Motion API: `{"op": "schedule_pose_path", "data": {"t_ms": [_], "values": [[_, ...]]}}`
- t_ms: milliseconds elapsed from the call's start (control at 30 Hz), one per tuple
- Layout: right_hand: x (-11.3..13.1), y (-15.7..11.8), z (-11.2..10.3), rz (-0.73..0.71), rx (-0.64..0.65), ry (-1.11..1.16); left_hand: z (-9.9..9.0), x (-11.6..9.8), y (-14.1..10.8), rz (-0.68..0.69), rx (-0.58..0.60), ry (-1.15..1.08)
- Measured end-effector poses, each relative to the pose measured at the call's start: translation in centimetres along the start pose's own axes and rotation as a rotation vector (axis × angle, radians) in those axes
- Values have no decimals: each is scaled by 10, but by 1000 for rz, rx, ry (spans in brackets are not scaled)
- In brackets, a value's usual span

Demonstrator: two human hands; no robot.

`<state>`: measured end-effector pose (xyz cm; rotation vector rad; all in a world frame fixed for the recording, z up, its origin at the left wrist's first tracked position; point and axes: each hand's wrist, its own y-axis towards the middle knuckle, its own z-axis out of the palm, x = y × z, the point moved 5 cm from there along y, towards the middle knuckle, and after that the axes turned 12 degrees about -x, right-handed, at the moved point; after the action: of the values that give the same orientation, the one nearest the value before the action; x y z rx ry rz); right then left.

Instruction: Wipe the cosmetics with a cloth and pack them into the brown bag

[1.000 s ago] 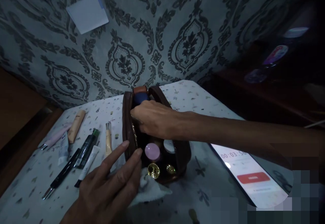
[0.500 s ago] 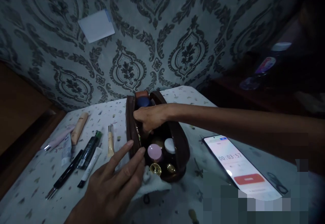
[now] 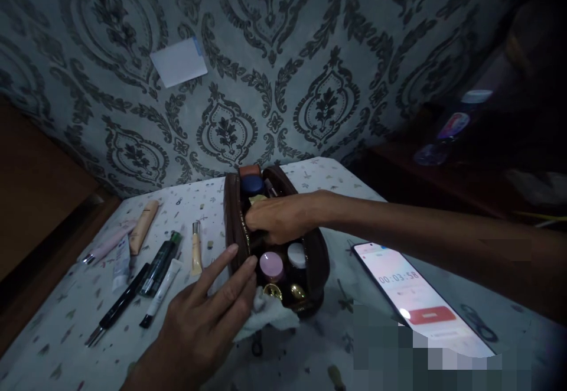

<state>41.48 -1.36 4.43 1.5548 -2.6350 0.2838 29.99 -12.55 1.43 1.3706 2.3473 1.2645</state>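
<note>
The right hand (image 3: 281, 220) had shifted within the open brown bag (image 3: 233, 220) toward the near end, baring more of the far end: a blue lid (image 3: 252, 185), a slim item (image 3: 270, 188) and something yellowish (image 3: 257, 199) showed just beyond the knuckles. That shift put the hand closer to the pink lid (image 3: 271, 266) and the white lid (image 3: 296, 256), which lay just on the near side of it, with two gold-coloured pieces (image 3: 272, 291) (image 3: 297, 292) farther toward the wearer. Its fingers curled down into the dark interior, and whether they gripped anything could not be told. The left hand (image 3: 199, 314) stayed spread and open, gripping nothing visible, its fingertips at the bag's left side near the zip, with a pale crumpled cloth (image 3: 274, 318) beside them. Left of the bag, beyond the left hand's fingers, stood out a small yellow tube (image 3: 196, 255); farther left were a white tube (image 3: 160, 293), a green-capped bottle (image 3: 160, 264) and a beige tube (image 3: 144, 227). To the right of the bag, below the right forearm, the phone (image 3: 416, 296) lay lit on the patterned cover (image 3: 177, 358), its timer one second further on.
</note>
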Motion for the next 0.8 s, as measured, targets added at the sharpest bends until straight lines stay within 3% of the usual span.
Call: {"op": "schedule_pose_path", "data": {"t_ms": [333, 467, 633, 800], "values": [[-9, -1, -2, 76, -70, 106, 0, -1, -1, 11, 22, 16], [-14, 2, -2, 6, -142, 154, 0, -1, -3, 14, 35, 13], [-16, 5, 1, -158, -43, 344, 1, -1, -5, -19, 60, 6], [-17, 5, 1, -102, -61, 313, 3, -2, -4, -2, 63, -4]]}}
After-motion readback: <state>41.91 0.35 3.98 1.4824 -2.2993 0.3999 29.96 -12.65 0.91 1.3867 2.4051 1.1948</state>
